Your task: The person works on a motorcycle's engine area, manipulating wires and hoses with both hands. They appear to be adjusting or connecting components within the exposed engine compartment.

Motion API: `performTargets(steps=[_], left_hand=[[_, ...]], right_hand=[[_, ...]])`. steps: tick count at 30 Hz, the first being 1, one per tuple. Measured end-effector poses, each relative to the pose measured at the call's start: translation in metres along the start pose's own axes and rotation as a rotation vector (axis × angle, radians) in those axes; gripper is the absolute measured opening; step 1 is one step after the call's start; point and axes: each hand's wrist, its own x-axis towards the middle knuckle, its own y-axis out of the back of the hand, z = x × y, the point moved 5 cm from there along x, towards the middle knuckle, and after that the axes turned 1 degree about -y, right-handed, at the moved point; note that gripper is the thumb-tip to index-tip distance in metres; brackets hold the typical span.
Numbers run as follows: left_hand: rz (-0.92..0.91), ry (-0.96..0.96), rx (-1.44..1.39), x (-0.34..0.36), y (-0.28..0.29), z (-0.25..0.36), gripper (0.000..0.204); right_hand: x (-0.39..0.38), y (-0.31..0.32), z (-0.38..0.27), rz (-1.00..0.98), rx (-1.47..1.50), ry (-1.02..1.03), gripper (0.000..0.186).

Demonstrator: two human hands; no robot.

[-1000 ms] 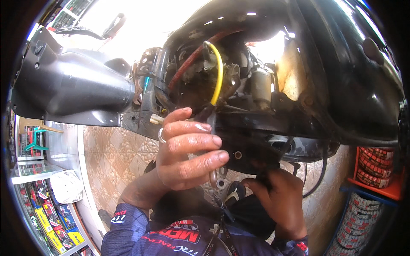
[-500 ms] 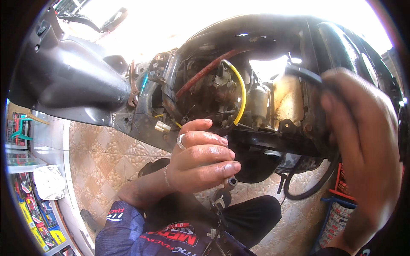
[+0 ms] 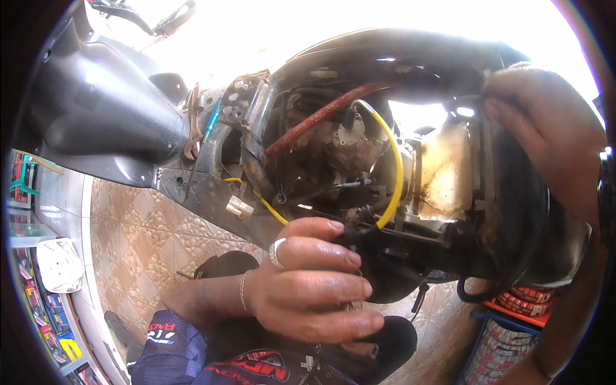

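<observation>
My left hand (image 3: 314, 285), with a ring, curls around a metal tool (image 3: 362, 348), mostly hidden, whose tubular end shows below my fingers. Just above it, a yellow cable (image 3: 396, 173) arches down from the engine (image 3: 346, 141) of a black scooter body (image 3: 308, 51) into a dark fitting. A red hose (image 3: 308, 122) runs diagonally behind. My right hand (image 3: 545, 125) is closed at the body's upper right, beside a cream tank (image 3: 443, 173); what its fingers hold is hidden. A white connector (image 3: 239, 206) hangs left of the engine.
A black plastic panel (image 3: 109, 109) extends left, with a wrench (image 3: 194, 128) and turquoise tool (image 3: 212, 119) near its end. Glass shelving with packages (image 3: 51, 321) stands lower left. An orange rack (image 3: 526, 311) of stacked round items is lower right, above the tiled floor (image 3: 141, 244).
My right hand rose from low beside my legs to the body's upper right, carrying a black hose midway. My left hand has shifted right and down in the view, still curled around the tool.
</observation>
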Motion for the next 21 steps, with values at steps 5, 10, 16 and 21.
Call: performTargets(steps=[5,10,16,21], left_hand=[[0.175,-0.068,-0.070,0.008,-0.004,-0.010,0.017],[0.254,-0.175,-0.196,0.012,-0.006,-0.022,0.016],[0.221,-0.251,-0.244,0.008,-0.004,-0.030,0.013],[0.182,-0.243,-0.263,0.005,0.000,-0.037,0.011]], right_hand=[[0.001,-0.025,0.009,-0.158,0.006,-0.038,0.015],[0.003,-0.032,0.009,-0.245,0.038,-0.014,0.016],[-0.004,-0.028,0.007,-0.255,0.042,-0.028,0.016],[-0.003,-0.031,0.004,-0.248,0.064,-0.026,0.017]])
